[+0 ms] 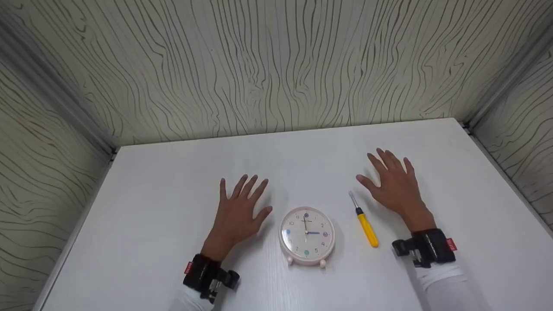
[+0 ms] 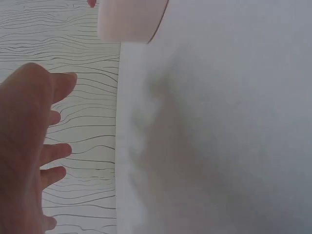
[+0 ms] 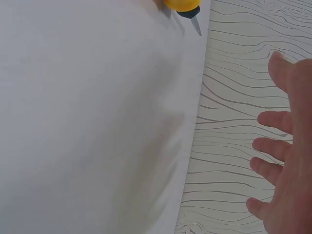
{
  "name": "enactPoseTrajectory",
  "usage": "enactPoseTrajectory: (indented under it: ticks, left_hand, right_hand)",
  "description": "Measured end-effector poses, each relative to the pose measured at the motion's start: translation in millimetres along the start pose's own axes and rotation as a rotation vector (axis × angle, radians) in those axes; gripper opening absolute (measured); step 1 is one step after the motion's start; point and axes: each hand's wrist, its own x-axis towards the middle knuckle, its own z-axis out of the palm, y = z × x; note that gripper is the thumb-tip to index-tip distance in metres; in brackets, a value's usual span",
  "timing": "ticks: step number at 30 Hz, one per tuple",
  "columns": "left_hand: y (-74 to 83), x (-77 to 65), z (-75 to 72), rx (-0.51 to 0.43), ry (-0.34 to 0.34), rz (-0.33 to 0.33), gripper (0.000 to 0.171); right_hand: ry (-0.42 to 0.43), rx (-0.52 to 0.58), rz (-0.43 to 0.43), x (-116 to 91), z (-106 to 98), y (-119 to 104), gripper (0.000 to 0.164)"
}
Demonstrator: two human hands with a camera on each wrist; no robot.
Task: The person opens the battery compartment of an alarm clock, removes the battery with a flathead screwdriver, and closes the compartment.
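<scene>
A round, pale pink alarm clock [image 1: 306, 242] with small feet lies face up on the white table, between the two hands. To its right is a screwdriver [image 1: 366, 226] with a yellow handle, black collar and metal shaft pointing away from me. My left hand [image 1: 236, 216] is spread over the table left of the clock, holding nothing. Beyond the screwdriver, on its right, my right hand [image 1: 394, 188] has its fingers extended and is likewise holding nothing. The left wrist view catches part of the clock's side [image 2: 129, 19]; the right wrist view shows the screwdriver's tip [image 3: 196, 25].
The white table [image 1: 173, 172] ends at a back wall [image 1: 259, 65] with a wood-grain line pattern. Similar panels stand at left and right, with grey metal posts [image 1: 65, 86] in the corners. Each wrist wears a black strap with a small camera [image 1: 425, 248].
</scene>
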Motion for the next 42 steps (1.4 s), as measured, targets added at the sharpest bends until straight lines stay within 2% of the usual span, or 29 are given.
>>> enactPoseTrajectory:
  ticks: [16, 23, 29, 35, 42]
  left_hand:
    - [18.9, -2.6, 1.7, 0.003, -0.048, 0.075, 0.062]
    - [26.1, -3.3, 1.1, 0.015, -0.068, 0.115, 0.064]
    - [28.6, -3.5, -0.2, 0.019, -0.061, 0.158, 0.063]
    - [29.9, -5.8, -0.4, 0.032, -0.09, 0.189, 0.064]
    - [34.6, -2.1, -3.7, 0.046, -0.064, 0.254, 0.063]
  right_hand:
    - [0.037, 0.029, 0.013, 2, 9, -2, 0.07]
    - [0.018, 0.037, 0.017, 0, 9, -3, 0.07]
    - [0.033, 0.011, -0.017, 2, 12, -4, 0.068]
    - [0.049, -0.021, -0.062, 2, 12, -6, 0.068]
    - [0.087, -0.032, -0.104, 2, 9, -9, 0.066]
